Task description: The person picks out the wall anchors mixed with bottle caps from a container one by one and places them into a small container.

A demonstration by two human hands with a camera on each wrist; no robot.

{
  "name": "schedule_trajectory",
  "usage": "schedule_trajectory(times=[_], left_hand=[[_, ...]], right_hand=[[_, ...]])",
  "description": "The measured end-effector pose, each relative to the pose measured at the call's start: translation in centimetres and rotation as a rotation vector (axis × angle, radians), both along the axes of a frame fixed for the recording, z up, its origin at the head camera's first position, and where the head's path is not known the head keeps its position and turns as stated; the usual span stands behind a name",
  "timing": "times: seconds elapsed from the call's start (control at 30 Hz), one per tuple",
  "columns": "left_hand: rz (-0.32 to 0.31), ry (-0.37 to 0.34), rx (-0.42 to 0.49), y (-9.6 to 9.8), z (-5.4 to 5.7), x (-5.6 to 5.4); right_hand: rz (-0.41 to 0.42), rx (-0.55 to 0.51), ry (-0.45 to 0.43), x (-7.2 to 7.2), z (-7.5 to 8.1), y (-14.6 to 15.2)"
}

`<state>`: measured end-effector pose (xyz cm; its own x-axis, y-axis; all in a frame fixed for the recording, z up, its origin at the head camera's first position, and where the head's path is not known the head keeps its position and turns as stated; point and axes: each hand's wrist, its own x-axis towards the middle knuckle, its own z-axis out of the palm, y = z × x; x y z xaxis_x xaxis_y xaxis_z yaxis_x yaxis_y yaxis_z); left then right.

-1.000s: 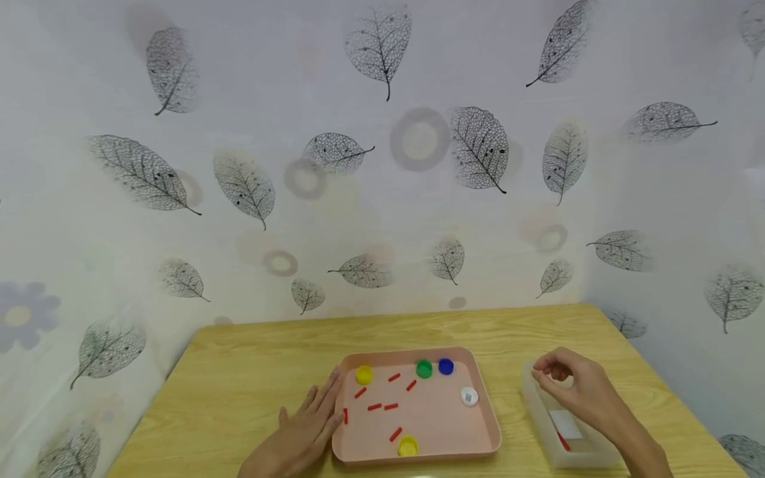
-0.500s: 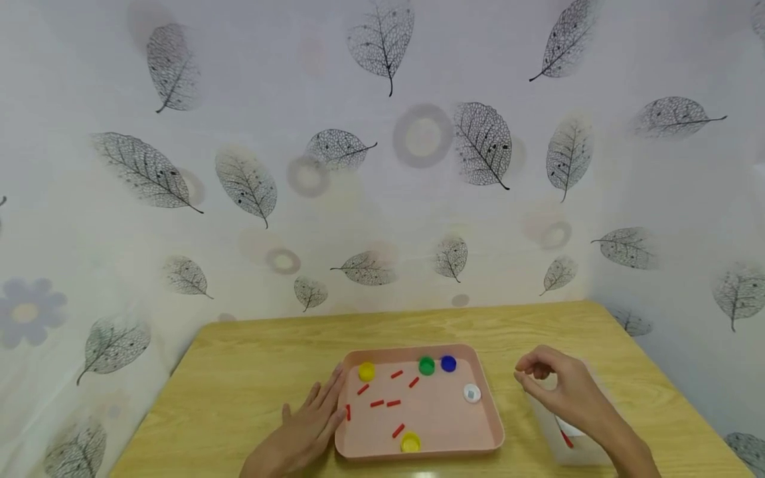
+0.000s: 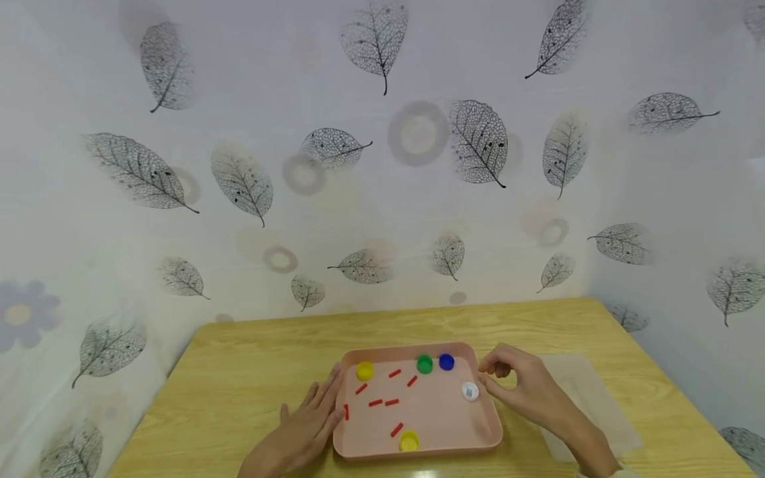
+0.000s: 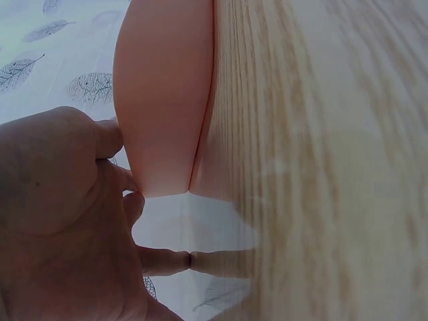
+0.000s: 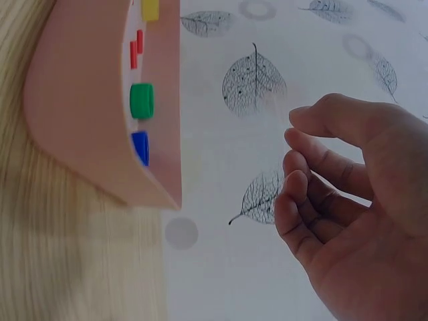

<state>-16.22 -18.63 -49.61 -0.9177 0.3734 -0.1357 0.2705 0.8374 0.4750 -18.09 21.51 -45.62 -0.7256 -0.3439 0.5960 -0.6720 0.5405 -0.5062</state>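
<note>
The tray [image 3: 442, 419] looks like smooth pink plastic with a soft satin sheen; the green cap [image 3: 424, 364], blue cap [image 3: 446, 362] and red pieces [image 3: 375, 403] also look plastic. The tabletop [image 3: 257, 358] shows pale wood grain under a glossy, reflective finish, while the leaf-printed wall covering [image 3: 380, 192] appears smooth and mostly matt.

1. You are working in a homelike indoor spot; whether it is a house, the views are leaving unclear.
2. Pale wall covering [image 3: 382, 212], showing skeleton-leaf prints [image 3: 478, 141] and a mauve flower print [image 3: 20, 315], is rising at the back and both sides.
3. A wood-grain table [image 3: 263, 358] is sitting up against it.
</note>
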Motion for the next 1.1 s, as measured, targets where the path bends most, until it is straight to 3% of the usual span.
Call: schedule_trajectory(times=[0.2, 0.4, 0.67, 0.8, 1.1], left_hand=[[0.012, -0.004, -0.019, 0.1, -0.1, -0.2], [0.012, -0.006, -0.022, 0.1, -0.1, -0.2], [0.001, 0.008, -0.015, 0.1, -0.1, -0.1], [-0.001, 0.017, -0.019, 0.1, -0.1, -0.1], [0.005, 0.014, -0.024, 0.0, 0.0, -0.1]], right_hand=[[0.059, -0.026, -0.046, -0.5, 0.2, -2.2], [0.114, -0.028, -0.141, -1.2, -0.9, -4.4], [0.209, -0.056, -0.104, -2.0, -2.9, -6.7], [0.217, -0.062, -0.122, -1.9, -3.6, -7.7], [0.280, -0.053, -0.404, -1.1, -4.8, -9.4]])
